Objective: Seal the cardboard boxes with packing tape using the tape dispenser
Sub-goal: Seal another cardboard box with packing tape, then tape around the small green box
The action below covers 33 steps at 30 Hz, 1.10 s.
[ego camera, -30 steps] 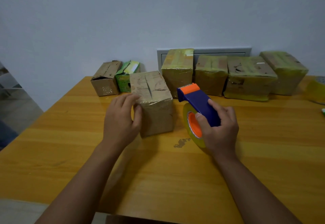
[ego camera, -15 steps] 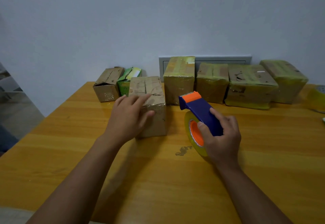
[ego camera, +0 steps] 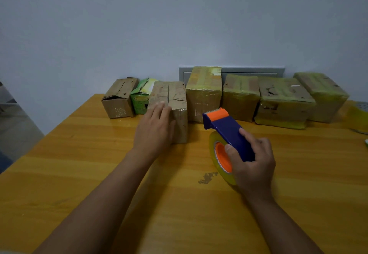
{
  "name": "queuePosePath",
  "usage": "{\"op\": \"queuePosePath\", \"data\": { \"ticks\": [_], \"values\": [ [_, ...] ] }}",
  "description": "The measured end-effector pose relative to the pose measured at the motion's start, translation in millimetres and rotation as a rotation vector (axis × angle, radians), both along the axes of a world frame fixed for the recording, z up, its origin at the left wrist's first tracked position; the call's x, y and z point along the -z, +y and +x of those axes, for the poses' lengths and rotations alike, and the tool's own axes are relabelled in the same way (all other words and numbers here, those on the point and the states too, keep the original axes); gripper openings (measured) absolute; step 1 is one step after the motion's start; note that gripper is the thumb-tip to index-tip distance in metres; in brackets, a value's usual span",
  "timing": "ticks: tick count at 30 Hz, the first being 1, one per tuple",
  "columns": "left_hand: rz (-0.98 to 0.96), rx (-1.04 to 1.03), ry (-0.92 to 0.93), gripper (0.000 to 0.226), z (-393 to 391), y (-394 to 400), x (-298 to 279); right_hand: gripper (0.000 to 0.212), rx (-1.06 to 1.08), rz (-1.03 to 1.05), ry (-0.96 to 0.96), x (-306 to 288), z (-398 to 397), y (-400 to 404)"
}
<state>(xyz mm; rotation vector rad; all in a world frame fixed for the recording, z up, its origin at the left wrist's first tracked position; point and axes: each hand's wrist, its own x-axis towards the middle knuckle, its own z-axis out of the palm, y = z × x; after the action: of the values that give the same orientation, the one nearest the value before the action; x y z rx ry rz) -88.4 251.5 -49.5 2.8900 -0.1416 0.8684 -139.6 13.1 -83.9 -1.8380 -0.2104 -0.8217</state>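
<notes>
A plain cardboard box (ego camera: 175,98) stands on the wooden table (ego camera: 79,174), close to the row of boxes at the back. My left hand (ego camera: 155,130) lies flat against its near face, fingers straight and reaching its top edge. My right hand (ego camera: 253,162) grips the blue tape dispenser (ego camera: 229,130) with its orange blade end pointing away from me. The yellowish tape roll (ego camera: 214,154) on its orange core rests near the table surface, right of the box.
Several tape-wrapped boxes (ego camera: 282,102) line the wall at the back right. A small brown box (ego camera: 119,98) and a green carton (ego camera: 142,98) stand at the back left. A spare tape roll (ego camera: 358,118) lies at the right edge. A scuff mark (ego camera: 207,178) shows mid-table.
My left hand has pushed the plain box away from me until it sits in the back row. The dispenser in my right hand has hardly moved.
</notes>
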Motion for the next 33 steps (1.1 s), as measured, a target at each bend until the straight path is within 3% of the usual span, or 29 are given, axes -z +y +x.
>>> {"op": "queuePosePath", "data": {
  "ticks": [3, 6, 15, 18, 20, 22, 24, 26, 28, 31, 33],
  "values": [
    [-0.038, 0.031, 0.074, 0.062, 12.6, 5.7, 5.0, 0.064, 0.004, -0.006, -0.006, 0.4, 3.3, 2.0],
    [0.045, -0.013, 0.055, 0.075, 29.8, 11.4, 9.7, 0.062, 0.005, -0.001, -0.007, 0.3, 9.1, 6.1],
    [-0.045, 0.075, 0.138, 0.087, 74.4, 31.0, 6.4, 0.062, -0.061, -0.071, 0.001, -7.5, 39.3, 33.7],
    [-0.156, 0.122, 0.204, 0.085, 83.8, 34.5, 8.0, 0.057, -0.059, -0.057, -0.008, -4.0, 43.4, 38.6],
    [-0.329, 0.190, 0.223, 0.081, 87.3, 41.0, 11.1, 0.053, -0.055, -0.056, -0.021, -0.5, 43.1, 36.7],
    [-0.561, 0.204, 0.089, 0.073, 90.2, 52.4, 12.1, 0.053, -0.054, -0.067, -0.026, 2.4, 43.4, 33.8],
    [-0.633, 0.070, -0.097, 0.061, 98.9, 67.3, 9.2, 0.054, -0.051, -0.084, -0.027, 3.8, 45.3, 32.5],
    [-0.531, -0.092, -0.129, 0.055, 112.4, 83.0, 4.3, 0.055, -0.052, -0.090, -0.025, 4.1, 47.1, 32.2],
    [-0.400, -0.185, -0.001, 0.056, 128.0, 96.8, 4.6, 0.054, -0.055, -0.093, -0.029, 4.9, 47.7, 31.4],
    [-0.241, -0.252, 0.177, 0.061, 147.5, 111.3, 12.4, 0.054, -0.057, -0.101, -0.031, 7.0, 46.9, 29.3],
    [-0.155, -0.254, 0.191, 0.058, 155.7, 113.4, 16.0, 0.054, -0.056, -0.107, -0.032, 7.7, 47.1, 28.6]
  ]
}}
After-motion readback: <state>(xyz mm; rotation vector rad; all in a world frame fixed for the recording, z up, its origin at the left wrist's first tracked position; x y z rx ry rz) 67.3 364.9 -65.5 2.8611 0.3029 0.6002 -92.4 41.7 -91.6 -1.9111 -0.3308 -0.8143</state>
